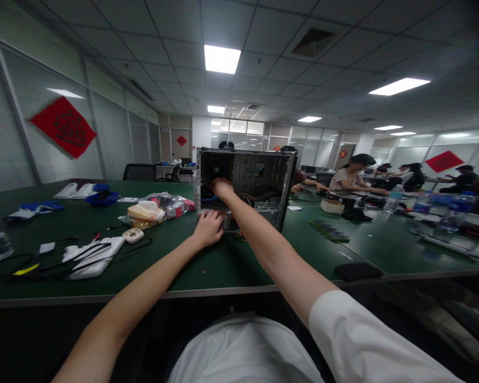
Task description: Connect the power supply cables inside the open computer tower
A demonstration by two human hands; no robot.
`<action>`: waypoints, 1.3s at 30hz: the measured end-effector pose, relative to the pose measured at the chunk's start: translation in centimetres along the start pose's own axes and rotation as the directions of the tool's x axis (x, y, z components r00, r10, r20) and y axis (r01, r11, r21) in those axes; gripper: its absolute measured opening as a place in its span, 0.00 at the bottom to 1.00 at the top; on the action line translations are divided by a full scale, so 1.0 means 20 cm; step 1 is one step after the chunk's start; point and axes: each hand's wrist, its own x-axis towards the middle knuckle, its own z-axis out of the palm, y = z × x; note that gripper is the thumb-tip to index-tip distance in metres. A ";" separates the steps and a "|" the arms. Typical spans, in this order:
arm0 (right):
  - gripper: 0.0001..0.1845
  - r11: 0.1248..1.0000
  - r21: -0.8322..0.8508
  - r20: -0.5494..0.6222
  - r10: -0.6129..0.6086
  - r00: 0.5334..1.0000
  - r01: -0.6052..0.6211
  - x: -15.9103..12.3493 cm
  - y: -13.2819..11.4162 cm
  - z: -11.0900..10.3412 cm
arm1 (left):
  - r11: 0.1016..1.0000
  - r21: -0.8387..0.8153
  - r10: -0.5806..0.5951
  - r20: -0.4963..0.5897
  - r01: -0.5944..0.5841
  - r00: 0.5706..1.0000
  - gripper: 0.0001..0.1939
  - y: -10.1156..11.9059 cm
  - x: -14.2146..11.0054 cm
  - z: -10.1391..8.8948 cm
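An open computer case stands upright on the green table, its inside facing me. My right hand reaches into the upper left of the case; its fingers are bent, and the dark interior hides what they touch. At the lower left edge of the case rests my left hand, fingers spread over the metal frame near a drive bay. Thin cables run inside the case below my right forearm, and a few coloured wires hang out at its bottom.
Left on the green table lie plastic bags, a white power strip with black cables, and blue gloves. To the right are a green circuit board, a black pad and water bottles. Other people sit beyond.
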 end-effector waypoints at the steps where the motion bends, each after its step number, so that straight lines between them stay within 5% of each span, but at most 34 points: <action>1: 0.20 1.000 0.000 -0.003 0.005 1.000 -0.005 0.00 0.00 0.00 | 1.000 0.000 -0.001 0.000 0.001 1.000 0.26 0.00 0.00 0.00; 18: 0.20 0.992 0.074 0.017 0.097 0.995 -0.098 0.01 -0.07 0.01 | 0.999 -0.047 0.006 -0.031 -0.007 0.999 0.25 -0.03 0.01 0.02; 24: 0.21 0.984 0.127 0.030 0.125 0.992 -0.128 0.03 -0.09 -0.01 | 0.997 -0.079 -0.024 -0.135 0.014 0.991 0.20 -0.10 0.10 -0.06; 28: 0.21 0.977 0.207 0.002 0.046 0.999 -0.045 0.00 -0.07 -0.05 | 0.997 -0.059 0.034 -0.146 -0.043 0.989 0.20 -0.15 0.14 -0.11; 34: 0.13 0.915 0.364 -0.142 -0.129 0.981 0.173 -0.31 0.26 -0.06 | 0.976 -0.025 0.214 -0.097 -0.217 0.972 0.26 -0.22 0.22 -0.10; 39: 0.15 0.891 0.454 -0.107 0.053 0.993 0.001 -0.64 0.91 -0.08 | 0.972 0.085 0.229 -0.154 -0.218 0.961 0.25 -0.20 0.38 -0.11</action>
